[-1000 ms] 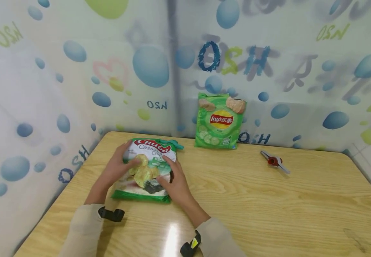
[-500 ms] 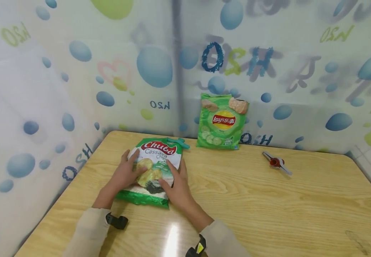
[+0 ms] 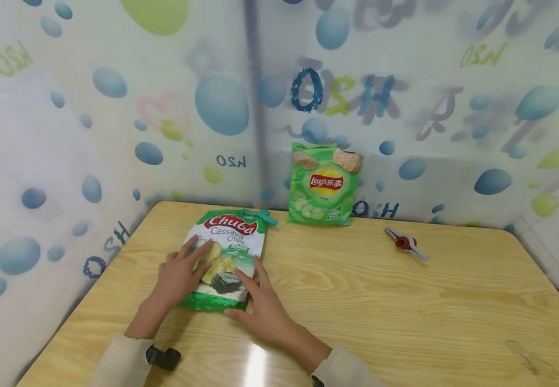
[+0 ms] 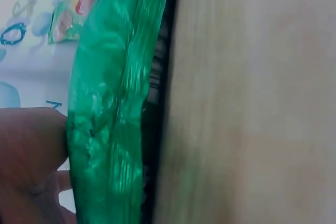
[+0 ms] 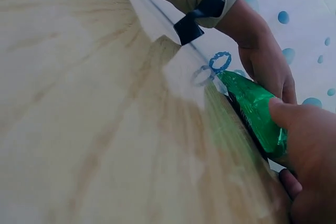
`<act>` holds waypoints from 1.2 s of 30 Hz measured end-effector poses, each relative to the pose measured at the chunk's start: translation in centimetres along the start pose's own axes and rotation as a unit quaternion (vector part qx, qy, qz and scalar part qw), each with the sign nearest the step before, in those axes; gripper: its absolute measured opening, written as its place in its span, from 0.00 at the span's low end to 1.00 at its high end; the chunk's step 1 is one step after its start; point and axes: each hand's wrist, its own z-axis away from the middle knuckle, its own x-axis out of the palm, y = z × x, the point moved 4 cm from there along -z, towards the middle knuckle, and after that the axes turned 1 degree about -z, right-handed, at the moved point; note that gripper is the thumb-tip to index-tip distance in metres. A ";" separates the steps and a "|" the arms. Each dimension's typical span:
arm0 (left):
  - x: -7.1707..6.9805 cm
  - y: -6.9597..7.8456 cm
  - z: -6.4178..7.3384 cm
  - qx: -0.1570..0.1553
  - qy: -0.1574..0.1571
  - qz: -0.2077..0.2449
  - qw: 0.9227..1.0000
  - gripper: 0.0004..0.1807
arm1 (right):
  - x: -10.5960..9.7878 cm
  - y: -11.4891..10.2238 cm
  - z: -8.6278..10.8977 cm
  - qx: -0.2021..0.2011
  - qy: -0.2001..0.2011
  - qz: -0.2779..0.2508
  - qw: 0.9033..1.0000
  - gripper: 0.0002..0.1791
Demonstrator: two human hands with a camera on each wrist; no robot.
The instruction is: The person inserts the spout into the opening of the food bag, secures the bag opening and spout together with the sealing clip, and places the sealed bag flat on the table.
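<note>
A green and white bag of cassava chips [image 3: 233, 243] lies on the wooden table at the left in the head view, its printed front up. Across its left part rests my left hand [image 3: 175, 277], fingers spread over the front. My right hand [image 3: 267, 312] is at the lower right corner, with fingers along the side edge and the thumb by the bottom seam. At the bag's top right corner is a teal clip [image 3: 262, 216]. Close up, the left wrist view has the bag's shiny green bottom seam [image 4: 113, 108]. The right wrist view shows the right thumb [image 5: 283, 113] against the green end.
A green Lay's chip bag [image 3: 325, 185] stands upright at the table's back edge, against the patterned curtain [image 3: 221, 105]. Farther right lies a red and silver hand squeezer [image 3: 406, 243]. The wooden table [image 3: 381, 306] extends to the right.
Both hands have slid down along the cassava chip bag toward its near end. The left hand now lies more across the front, and the right thumb has come off the front. The bag has turned slightly.
</note>
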 end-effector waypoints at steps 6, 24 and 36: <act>-0.4 0.1 1.6 0.083 0.005 0.072 0.994 0.31 | -0.2 -0.2 0.1 -0.023 0.010 0.029 0.999 0.42; -1.1 -2.8 2.1 0.090 -0.103 0.149 0.979 0.34 | 1.2 -0.7 -2.2 0.011 -0.016 0.008 1.000 0.37; -1.7 -4.4 2.0 0.062 -0.123 0.158 0.978 0.34 | 2.2 -1.0 -3.5 0.012 -0.014 0.015 1.000 0.37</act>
